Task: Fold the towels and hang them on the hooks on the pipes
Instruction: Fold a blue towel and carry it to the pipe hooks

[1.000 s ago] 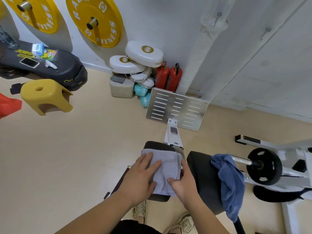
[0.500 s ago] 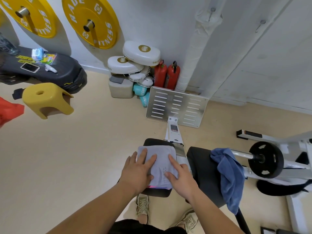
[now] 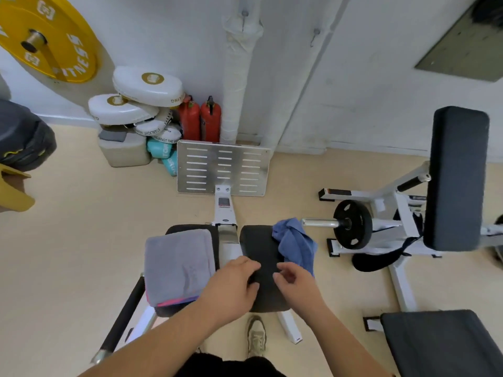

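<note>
A folded grey towel (image 3: 179, 263) lies on the left black pad (image 3: 190, 229) of the gym machine, on top of pink and purple towel edges (image 3: 174, 302). A crumpled blue towel (image 3: 295, 243) hangs over the far right side of the right black pad (image 3: 258, 248). My left hand (image 3: 231, 287) rests on the near left part of that right pad and holds nothing. My right hand (image 3: 296, 284) hovers just beside it with loosely curled fingers, a little short of the blue towel. Two white pipes (image 3: 239, 77) (image 3: 304, 85) run up the wall, each with a hook (image 3: 245, 14) (image 3: 316, 31).
A slotted metal footplate (image 3: 223, 170) stands ahead of the pads. Two red extinguishers (image 3: 201, 121) and white pads (image 3: 148, 85) sit at the wall's foot. A weight machine with a black plate (image 3: 352, 224) and tall backrest (image 3: 457, 175) is on the right. A yellow plate (image 3: 46, 36) hangs upper left.
Both hands left the grey towel and moved right onto the other pad, toward the blue towel. The grey towel stays folded on the left pad. The view shifted right.
</note>
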Demonstrator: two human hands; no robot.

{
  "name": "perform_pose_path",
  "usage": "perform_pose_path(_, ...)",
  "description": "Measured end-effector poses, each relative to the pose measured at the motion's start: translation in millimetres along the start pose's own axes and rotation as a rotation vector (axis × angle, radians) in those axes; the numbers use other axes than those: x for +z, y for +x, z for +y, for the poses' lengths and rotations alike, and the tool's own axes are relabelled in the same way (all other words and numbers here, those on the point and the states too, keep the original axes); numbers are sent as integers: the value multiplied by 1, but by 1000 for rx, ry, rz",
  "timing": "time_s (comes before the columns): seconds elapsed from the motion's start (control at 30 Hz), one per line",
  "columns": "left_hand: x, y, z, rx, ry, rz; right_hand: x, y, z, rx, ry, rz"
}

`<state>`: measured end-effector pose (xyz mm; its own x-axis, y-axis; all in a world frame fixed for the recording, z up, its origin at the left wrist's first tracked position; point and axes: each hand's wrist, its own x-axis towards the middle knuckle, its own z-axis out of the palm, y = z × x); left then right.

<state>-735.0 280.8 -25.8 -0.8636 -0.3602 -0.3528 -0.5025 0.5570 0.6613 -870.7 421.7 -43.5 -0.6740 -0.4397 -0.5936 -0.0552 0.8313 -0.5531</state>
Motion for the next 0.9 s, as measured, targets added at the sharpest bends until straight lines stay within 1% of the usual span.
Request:
perform_pose_path(0.07, 15, 6, 19, -56, -72, -64, -22, 7, 24, 22, -7, 95)
perform_pose_path(0.17, 33, 10, 38, -161, -149, -84, -48, 29, 54, 37, 16, 153)
perform_pose_path(0.27, 46, 12, 51, -261, -214, -72, -55, 61, 77, 59, 13, 128)
perform_pose_path(0.37, 54, 11, 60, -368, -230, -27, -55, 86, 89, 7, 20, 82)
perform_pose_path(0.5, 65, 8, 74, -489, -306, 52, -61, 94, 88, -28, 64, 38)
perform_pose_path(0.57, 73, 7, 81, -520, -346, 107, -66, 87, 83, -98, 119, 40)
perform_pose_path(0.63, 81, 10, 88, -527, -386, 168, -77, 71, 76, -177, 219, 42)
perform_pose_path(0.7, 85, 17, 96, -520, -461, 234, -95, 49, 69, -226, 364, -40)
perform_pose_path(0.77, 86, 26, 107, -486, -558, 276, -119, 26, 63, -303, 459, -133)
perform_pose_path(0.8, 85, 32, 112, -447, -565, 297, -132, 16, 62, -350, 480, -173)
perform_pose_path(0.87, 82, 41, 123, -336, -483, 340, -156, 0, 59, -426, 502, -254)
perform_pose_path(0.9, 79, 45, 129, -268, -437, 357, -168, -5, 58, -435, 519, -284)
